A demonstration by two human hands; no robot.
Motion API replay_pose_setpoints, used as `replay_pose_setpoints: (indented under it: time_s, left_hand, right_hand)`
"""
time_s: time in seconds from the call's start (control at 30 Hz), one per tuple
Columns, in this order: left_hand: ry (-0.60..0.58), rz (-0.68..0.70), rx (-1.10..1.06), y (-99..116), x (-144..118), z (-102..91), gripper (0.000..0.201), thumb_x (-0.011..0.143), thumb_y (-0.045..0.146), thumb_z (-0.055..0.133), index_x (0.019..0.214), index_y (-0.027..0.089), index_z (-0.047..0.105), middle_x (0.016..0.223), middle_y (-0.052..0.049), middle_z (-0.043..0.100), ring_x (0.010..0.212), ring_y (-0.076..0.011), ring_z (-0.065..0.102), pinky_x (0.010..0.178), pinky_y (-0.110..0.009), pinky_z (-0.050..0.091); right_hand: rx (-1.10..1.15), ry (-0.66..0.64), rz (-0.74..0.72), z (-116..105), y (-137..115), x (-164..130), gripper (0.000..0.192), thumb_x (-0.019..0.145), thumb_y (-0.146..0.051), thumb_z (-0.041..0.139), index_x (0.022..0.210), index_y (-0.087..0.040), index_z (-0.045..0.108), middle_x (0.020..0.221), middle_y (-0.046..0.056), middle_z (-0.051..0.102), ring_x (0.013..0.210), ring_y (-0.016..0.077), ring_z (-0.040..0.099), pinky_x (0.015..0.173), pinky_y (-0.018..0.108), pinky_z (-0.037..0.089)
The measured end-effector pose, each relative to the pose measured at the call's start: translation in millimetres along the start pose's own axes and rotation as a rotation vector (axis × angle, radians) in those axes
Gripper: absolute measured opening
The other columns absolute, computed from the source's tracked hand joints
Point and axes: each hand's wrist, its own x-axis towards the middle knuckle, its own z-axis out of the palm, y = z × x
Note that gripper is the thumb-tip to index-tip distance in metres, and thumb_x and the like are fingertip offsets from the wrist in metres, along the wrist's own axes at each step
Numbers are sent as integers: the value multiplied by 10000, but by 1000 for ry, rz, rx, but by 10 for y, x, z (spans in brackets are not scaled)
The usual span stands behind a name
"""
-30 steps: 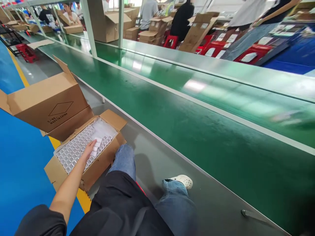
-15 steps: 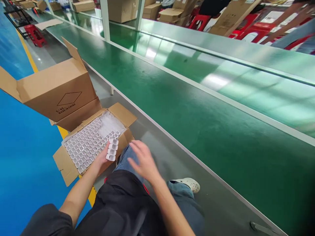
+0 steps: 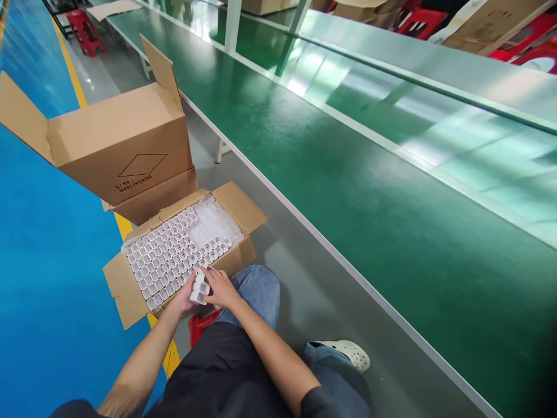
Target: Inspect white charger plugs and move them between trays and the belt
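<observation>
My left hand [image 3: 184, 297] is closed around a short row of small white open-topped plastic cups [image 3: 199, 289], held just above my lap. My right hand [image 3: 221, 288] reaches in from the other side, with its fingers and thumb on the same cups. Beneath and beyond both hands sits an open carton [image 3: 241, 255] packed with rows of similar white cups [image 3: 161, 261]. In its far right part, a whitish translucent plastic layer [image 3: 213, 223] shows. Fingers partly cover the held cups, so their exact number is unclear.
A taller open carton [image 3: 130, 139] stands behind the packed one. A long green-topped bench [image 3: 331, 191] runs along the right. Below me is part of a red stool [image 3: 201, 325]; another red stool [image 3: 85, 32] stands far left.
My right hand, earlier apart with spread fingers, has come left onto the cups in my left hand. The held row has tilted. The whole view has shifted, with the cartons now further right.
</observation>
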Motion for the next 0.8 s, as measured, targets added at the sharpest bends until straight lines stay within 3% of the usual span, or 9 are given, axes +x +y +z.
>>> replay_pose_setpoints:
  time_s: [0.17,0.3,0.4,0.6,0.7,0.8]
  left_hand:
    - [117,107,-37,64,-84,-415,478,979,525,521,1291,166,563,1205,-102,651,991,-204,666,877,-421,568]
    - [254,79,-20,-163,-281,-807,461,990,522,497,1273,169,587,1198,-93,674,980,-202,681,890,-408,563]
    - [339,46,-13,-399,-422,-1032,422,997,510,489,1233,184,618,1183,-79,691,994,-206,686,893,-392,561]
    - [406,-20,14,-649,-493,-1153,404,996,495,506,1217,172,608,1113,-80,701,935,-188,698,852,-379,580]
    - [394,-6,54,-620,-444,-1095,398,1001,484,501,1236,177,595,1126,-81,698,939,-187,697,849,-377,584]
    - [376,17,147,-540,-410,-1006,404,1002,480,498,1256,179,585,1142,-83,701,939,-187,700,854,-382,585]
  right_hand:
    - [-80,74,238,-316,346,762,813,847,-397,635,1533,-112,304,1438,195,509,1318,306,457,1111,411,275]
    - [-173,76,401,-536,545,1545,709,877,-385,629,1479,-102,382,1411,213,510,1305,319,457,1093,435,293]
    - [-222,6,476,-440,561,1959,547,907,-413,644,1363,-139,517,1372,153,543,1282,303,483,1103,485,317]
    - [-228,-93,553,-43,566,2071,444,949,-420,622,1308,-166,565,1373,119,539,1269,300,508,1076,539,399]
    - [-177,-85,532,-48,606,2007,487,944,-432,626,1349,-176,539,1395,121,524,1292,309,491,1087,550,384]
    - [-91,-32,509,-186,605,1876,574,941,-401,618,1438,-161,460,1385,147,536,1320,322,462,1101,534,355]
